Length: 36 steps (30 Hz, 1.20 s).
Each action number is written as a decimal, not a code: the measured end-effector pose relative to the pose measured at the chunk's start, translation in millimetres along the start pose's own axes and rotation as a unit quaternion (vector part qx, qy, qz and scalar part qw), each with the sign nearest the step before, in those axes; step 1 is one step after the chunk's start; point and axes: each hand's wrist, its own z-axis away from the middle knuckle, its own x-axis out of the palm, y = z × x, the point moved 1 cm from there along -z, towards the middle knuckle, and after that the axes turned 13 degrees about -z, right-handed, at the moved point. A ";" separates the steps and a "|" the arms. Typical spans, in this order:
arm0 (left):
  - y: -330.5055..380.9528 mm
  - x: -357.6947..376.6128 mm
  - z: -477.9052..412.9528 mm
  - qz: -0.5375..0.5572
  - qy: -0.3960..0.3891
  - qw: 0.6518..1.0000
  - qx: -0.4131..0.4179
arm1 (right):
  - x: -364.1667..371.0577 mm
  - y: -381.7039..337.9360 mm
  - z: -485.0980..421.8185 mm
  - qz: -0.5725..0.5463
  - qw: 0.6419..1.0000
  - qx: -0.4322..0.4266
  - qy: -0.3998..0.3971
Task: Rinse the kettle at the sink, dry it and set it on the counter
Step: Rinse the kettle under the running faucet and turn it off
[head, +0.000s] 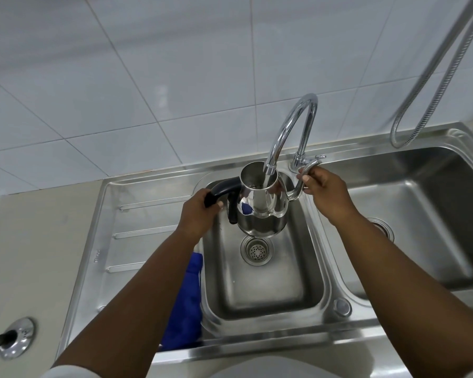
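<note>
1. The left hand (200, 214) wraps the black handle (221, 191) of the kettle (262, 205), fingers curled tight around the grip and the thumb pressed over its top.
2. The kettle hangs from those fingers above the left basin of the sink (262, 282), upright, with its open mouth directly under the tap (292, 132). It sits just to the right of the left fingers, over the drain strainer (256, 251).
3. A thin stream of water falls from the tap's outlet into the kettle's mouth.
4. The right hand (325, 190) is at the kettle's curved spout, just right of the body. Its thumb and first fingers are drawn together near the spout's tip and the tap lever (316, 159); whether they pinch the spout or the lever cannot be told.
5. A blue cloth (187, 304) lies on the sink's edge below the left hand's wrist, partly under the forearm.
6. Left of the left fingers stretches the ribbed draining board (137, 236), and beyond it the counter (33, 241).
7. A flexible metal hose (432, 88) hangs up and to the right of the right fingers, over the right basin (421, 214).
</note>
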 end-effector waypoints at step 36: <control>-9.7 -3.0 -5.2 -0.032 -0.012 0.999 -0.022 | 8.8 1.1 -5.7 0.025 1.000 0.010 0.003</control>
